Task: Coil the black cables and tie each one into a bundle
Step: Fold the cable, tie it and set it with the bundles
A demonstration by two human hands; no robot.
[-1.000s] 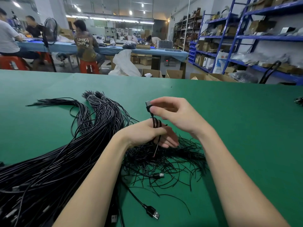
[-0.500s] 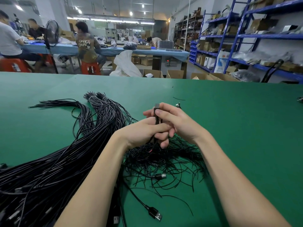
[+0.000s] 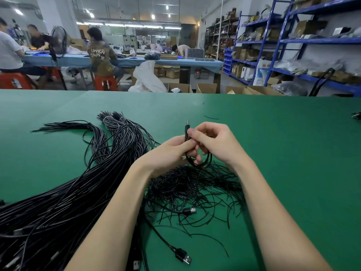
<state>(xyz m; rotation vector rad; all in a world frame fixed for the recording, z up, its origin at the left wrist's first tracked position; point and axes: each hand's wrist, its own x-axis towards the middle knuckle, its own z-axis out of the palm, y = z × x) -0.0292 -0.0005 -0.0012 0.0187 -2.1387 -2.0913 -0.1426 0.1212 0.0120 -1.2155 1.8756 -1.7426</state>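
Both hands meet above the green table (image 3: pixel 273 153) around one coiled black cable (image 3: pixel 197 163). My left hand (image 3: pixel 168 153) grips the coil's left side, thumb on top. My right hand (image 3: pixel 214 143) pinches the cable near its plug (image 3: pixel 187 128), which sticks up above the fingers. A loop of the coil hangs below the fingers. A thick heap of long black cables (image 3: pixel 78 192) sweeps from the lower left up to the table's middle. Under my hands lies a tangle of thin black ties (image 3: pixel 195 186).
Loose USB plugs lie near the front: one (image 3: pixel 183 258) by my left forearm, another (image 3: pixel 190 211) in the tie pile. A stray tie (image 3: pixel 211 117) lies further back, a dark item (image 3: pixel 356 115) at the right edge. People sit at blue tables behind; blue shelves stand on the right.
My hands have come together. The cable went from a single strand held upright to a small coil with a loop hanging below my fingers; the plug still points up.
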